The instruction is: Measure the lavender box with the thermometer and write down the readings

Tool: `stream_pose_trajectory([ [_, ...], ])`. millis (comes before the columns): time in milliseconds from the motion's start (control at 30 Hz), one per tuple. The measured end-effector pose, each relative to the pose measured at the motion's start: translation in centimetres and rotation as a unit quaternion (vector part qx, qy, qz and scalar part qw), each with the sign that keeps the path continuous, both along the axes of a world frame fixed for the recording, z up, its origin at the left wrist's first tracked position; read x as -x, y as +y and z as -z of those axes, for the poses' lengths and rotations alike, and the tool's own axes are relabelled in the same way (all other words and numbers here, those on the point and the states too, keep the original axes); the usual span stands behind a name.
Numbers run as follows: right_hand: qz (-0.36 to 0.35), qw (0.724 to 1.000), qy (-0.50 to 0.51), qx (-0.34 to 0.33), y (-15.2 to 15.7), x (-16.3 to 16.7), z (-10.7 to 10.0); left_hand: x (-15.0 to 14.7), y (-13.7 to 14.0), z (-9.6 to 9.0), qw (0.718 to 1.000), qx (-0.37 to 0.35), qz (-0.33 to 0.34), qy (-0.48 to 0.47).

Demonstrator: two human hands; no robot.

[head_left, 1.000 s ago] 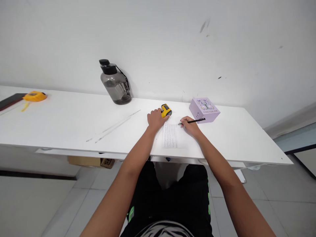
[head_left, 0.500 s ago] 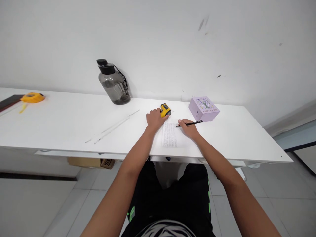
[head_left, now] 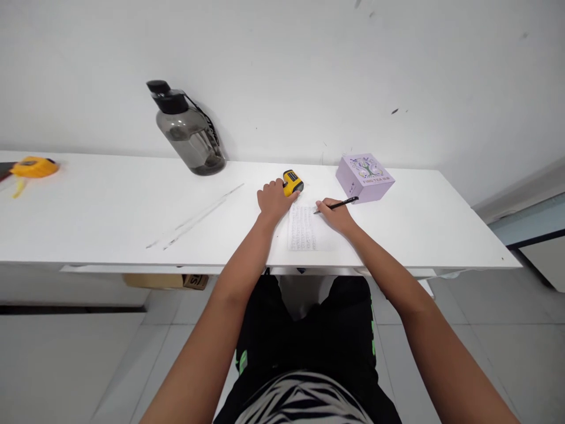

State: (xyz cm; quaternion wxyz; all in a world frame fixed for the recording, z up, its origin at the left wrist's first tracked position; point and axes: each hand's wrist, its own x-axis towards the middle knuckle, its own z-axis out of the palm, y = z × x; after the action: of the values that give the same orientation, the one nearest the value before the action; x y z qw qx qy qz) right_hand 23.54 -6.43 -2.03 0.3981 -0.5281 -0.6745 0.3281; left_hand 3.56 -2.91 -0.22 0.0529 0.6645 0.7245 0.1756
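My left hand (head_left: 274,198) is closed around a small yellow-and-black tape measure (head_left: 292,184), which rests at the top edge of a sheet of paper. Dense rows of handwriting cover the left part of the paper (head_left: 302,228), lying flat on the white table. A slim black pen (head_left: 344,203) is pinched in my right hand (head_left: 336,217). Its tip meets the sheet just right of the written rows, near the top. The fingers of my left hand partly hide the tape measure.
Behind my right hand stands a lilac box (head_left: 365,178) with a tree print. A grey bottle with a black cap (head_left: 189,138) stands near the wall. Another tape measure (head_left: 35,167), orange-yellow, lies at far left. Under the table is a cardboard box (head_left: 165,281).
The view has tilted, so the table and things on it sit higher in the picture. Both hands keep their holds, and the pen tip stays at about the same spot on the paper.
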Motion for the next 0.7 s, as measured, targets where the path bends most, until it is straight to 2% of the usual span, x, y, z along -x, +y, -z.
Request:
stream_pose_trajectory([
  [700,0.009,1.0,0.006,-0.026,0.4,-0.24,0.45,-0.18,-0.15,-0.01,1.0,0.015,0.012,0.002],
])
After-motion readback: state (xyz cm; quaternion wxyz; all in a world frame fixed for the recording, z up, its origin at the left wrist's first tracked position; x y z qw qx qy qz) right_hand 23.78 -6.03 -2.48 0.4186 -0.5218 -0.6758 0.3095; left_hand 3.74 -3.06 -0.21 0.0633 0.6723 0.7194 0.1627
